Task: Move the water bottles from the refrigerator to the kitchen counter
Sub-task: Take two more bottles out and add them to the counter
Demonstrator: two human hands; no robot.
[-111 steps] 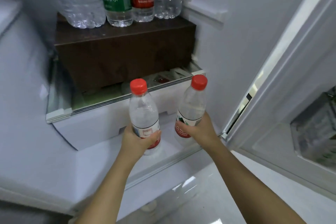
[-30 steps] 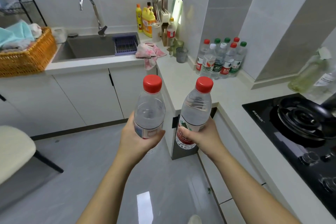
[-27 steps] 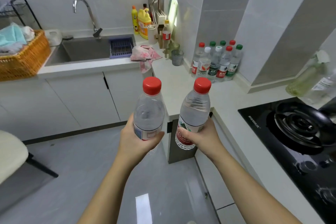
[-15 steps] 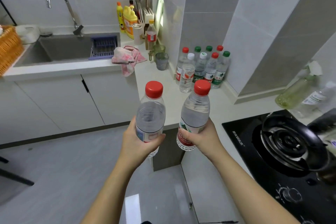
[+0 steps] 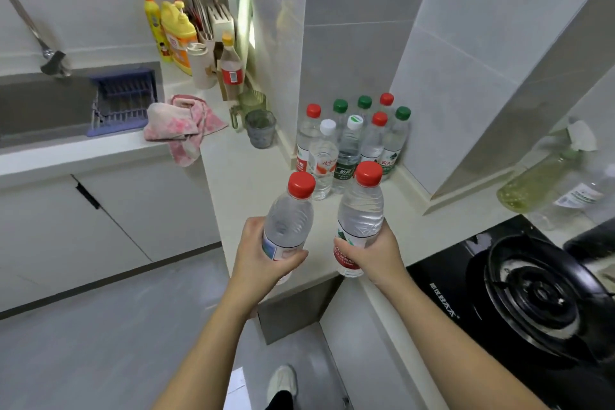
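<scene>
Left hand: the left hand (image 5: 263, 256) is wrapped round the lower body of the left bottle (image 5: 289, 220), with the thumb across the label.
Left bottle: red cap, clear water, tilted slightly to the right. It is held up at the near left corner of the counter (image 5: 248, 183); the palm hides its base.
Right hand: the right hand (image 5: 376, 253) is clasped round the label band of the right bottle (image 5: 361, 210), fingers curled behind it.
Right bottle: red cap, close to upright, just right of the left bottle and not touching it. Its base is at the near counter edge; I cannot tell whether it touches the surface.
Counter, far: the bottle cluster (image 5: 349, 143) stands upright in the wall corner, with red, green and white caps.
Counter, far left: a grey cup (image 5: 261, 128) and a pink cloth (image 5: 183, 123) draped over the edge, beside the sink (image 5: 43, 103).
Right side: a black gas hob (image 5: 532, 303) is set into the counter.
</scene>
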